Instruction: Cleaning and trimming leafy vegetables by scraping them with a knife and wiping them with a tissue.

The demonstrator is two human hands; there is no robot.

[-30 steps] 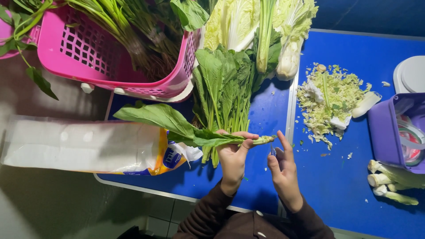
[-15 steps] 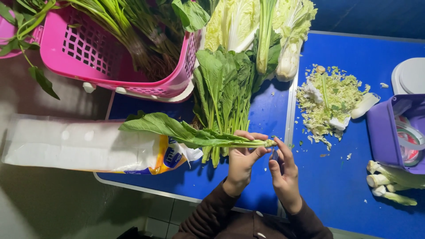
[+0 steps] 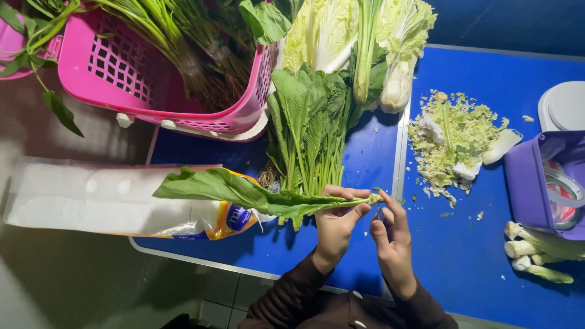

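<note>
Fingers of the left hand (image 3: 335,222) close around the pale stem of a leafy green stalk (image 3: 244,192), held level above the blue counter (image 3: 463,256) so that its broad leaf trails out to the left over a white plastic bag (image 3: 103,198) while the cut end points right. The right hand (image 3: 393,234) pinches a small blade, hard to make out, right at that stem end, which puts the tip where trimming seems easiest. Behind the hands a bundle of similar greens (image 3: 311,128) lies on the counter, near the pink basket (image 3: 158,79). A heap of chopped scraps (image 3: 454,137) sits well apart to the right, beside a purple tub (image 3: 539,183).
</note>
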